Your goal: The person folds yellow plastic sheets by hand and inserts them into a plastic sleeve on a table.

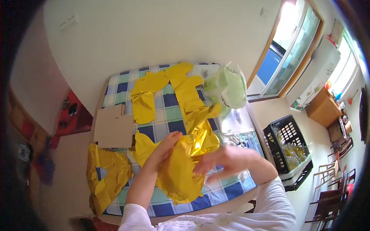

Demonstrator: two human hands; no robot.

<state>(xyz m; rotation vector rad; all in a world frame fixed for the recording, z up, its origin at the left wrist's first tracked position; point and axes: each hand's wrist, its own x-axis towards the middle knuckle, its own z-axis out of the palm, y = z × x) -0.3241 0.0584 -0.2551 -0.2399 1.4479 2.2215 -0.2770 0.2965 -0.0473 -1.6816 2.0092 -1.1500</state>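
Observation:
A crinkled gold foil balloon (181, 175), flat and shiny, lies under both hands at the front middle of the table. My left hand (165, 150) is closed on its left edge, fingers pointing away from me and partly behind the foil. My right hand (227, 159) is over its right side, blurred by motion, thumb and fingers apart. More gold foil rises beyond the hands in a folded strip (196, 115). Another flat gold foil shape (154, 82) lies at the back left, and a further one (111, 173) hangs over the front left corner.
Cardboard sheets (113, 127) lie on the left of the checked tablecloth (163, 129). A pale green and clear plastic bag (227, 86) stands at the back right. On the floor to the right sits a black crate (287, 142) holding bagged items. Wooden chairs (327, 200) stand further right.

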